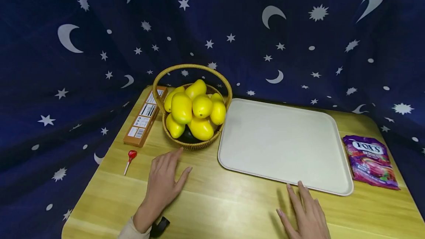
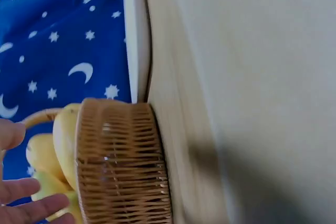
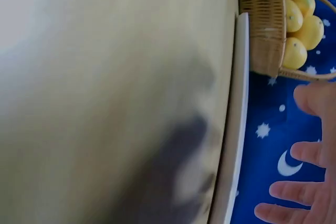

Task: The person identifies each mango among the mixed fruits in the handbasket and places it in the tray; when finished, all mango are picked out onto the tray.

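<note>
In the head view a wicker basket (image 1: 196, 145) with a tall hoop handle stands at the back of the table, heaped with several yellow mangoes (image 1: 182, 108). Low among them lies something dark (image 1: 188, 135), mostly hidden. My left hand (image 1: 165, 180) hovers in front of the basket, fingers extended and thumb spread, holding nothing. To its left lies a red lollipop (image 1: 132, 155) with a white stick. My right hand (image 1: 307, 213) is over the table at the near edge of a cream tray (image 1: 285, 143), its fingers straight and spread, with nothing in it.
A long orange-brown box (image 1: 146, 117) with white labels lies left of the basket. Right of the tray is a purple Fox's candy bag (image 1: 371, 161). A dark blue cloth (image 1: 232, 58) with moons and stars hangs behind the wooden table (image 1: 212, 209).
</note>
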A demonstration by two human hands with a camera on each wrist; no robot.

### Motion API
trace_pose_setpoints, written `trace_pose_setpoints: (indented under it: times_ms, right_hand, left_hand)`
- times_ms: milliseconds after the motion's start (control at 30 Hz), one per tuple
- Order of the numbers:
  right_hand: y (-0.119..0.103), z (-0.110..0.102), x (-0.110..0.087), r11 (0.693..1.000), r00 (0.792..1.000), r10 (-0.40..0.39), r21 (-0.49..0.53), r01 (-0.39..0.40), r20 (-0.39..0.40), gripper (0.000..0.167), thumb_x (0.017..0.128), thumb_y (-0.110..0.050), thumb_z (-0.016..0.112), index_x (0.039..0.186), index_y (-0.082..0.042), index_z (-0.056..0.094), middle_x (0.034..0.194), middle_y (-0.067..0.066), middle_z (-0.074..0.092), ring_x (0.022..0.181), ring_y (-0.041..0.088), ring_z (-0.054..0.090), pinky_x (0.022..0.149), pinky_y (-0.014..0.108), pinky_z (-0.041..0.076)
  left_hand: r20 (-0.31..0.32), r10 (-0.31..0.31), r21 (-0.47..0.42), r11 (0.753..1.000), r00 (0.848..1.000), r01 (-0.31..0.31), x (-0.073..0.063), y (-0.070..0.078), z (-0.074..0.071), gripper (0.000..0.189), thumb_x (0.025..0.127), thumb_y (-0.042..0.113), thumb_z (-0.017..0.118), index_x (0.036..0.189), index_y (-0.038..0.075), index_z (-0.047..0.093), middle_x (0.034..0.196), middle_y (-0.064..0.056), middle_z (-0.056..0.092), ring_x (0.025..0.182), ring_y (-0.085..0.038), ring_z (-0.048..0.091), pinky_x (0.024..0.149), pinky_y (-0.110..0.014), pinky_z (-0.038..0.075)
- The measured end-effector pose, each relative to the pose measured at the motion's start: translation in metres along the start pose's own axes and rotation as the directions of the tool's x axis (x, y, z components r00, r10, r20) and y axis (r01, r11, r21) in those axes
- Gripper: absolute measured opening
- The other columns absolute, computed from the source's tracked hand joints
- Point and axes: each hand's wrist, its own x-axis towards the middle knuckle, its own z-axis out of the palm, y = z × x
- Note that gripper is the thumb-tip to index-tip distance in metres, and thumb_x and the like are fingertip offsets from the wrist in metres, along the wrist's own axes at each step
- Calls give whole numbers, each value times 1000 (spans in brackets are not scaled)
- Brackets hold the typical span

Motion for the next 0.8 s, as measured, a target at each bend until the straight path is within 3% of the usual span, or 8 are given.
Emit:
trace_pose_setpoints:
  times_ms: [67,200,400,500,633,800]
  right_hand:
    - [-5,0,7,998,999,-34,45,34,-20,73,83,-40,74,147,-15,47,142,25,46,113,52,51,98,75,30]
    - [-17,0,22,990,992,-103,88,108,-66,60,93,-45,61,140,-9,53,135,24,54,110,44,55,93,64,38]
    - [-36,4,41,982,990,-134,127,139,-43,55,94,-42,60,140,-11,55,136,17,55,118,36,53,103,54,35]
    - [-45,7,48,976,986,-157,143,163,-49,55,97,-46,54,140,-12,55,137,15,56,119,34,53,107,51,33]
    - [-54,11,56,958,969,-216,165,233,-118,56,101,-51,43,137,-10,58,135,14,58,115,34,55,103,49,35]
    - [-64,15,65,945,957,-249,177,274,-151,56,101,-50,42,136,-9,58,135,14,58,114,32,56,105,44,34]
  left_hand:
    - [-37,-40,-58,998,999,38,6,-4,1,54,92,38,65,131,2,57,112,-14,66,103,-30,60,90,-47,40]
    - [-137,-112,-165,982,984,89,20,-18,5,57,88,33,70,132,-1,56,113,-18,63,101,-33,56,86,-45,40]
    - [-251,-171,-268,958,953,101,40,-41,16,87,86,59,66,138,-7,46,127,-26,52,107,-39,47,89,-48,35]
    - [-240,-206,-317,940,949,124,46,-49,24,102,79,68,67,142,-7,40,137,-28,44,118,-41,42,95,-54,33]
    - [-187,-251,-385,908,950,164,51,-55,34,115,72,74,68,148,-5,31,149,-27,31,135,-39,30,105,-61,28]
    - [-114,-313,-489,844,943,221,53,-62,48,124,67,71,75,154,2,19,157,-24,18,145,-37,18,112,-66,19]
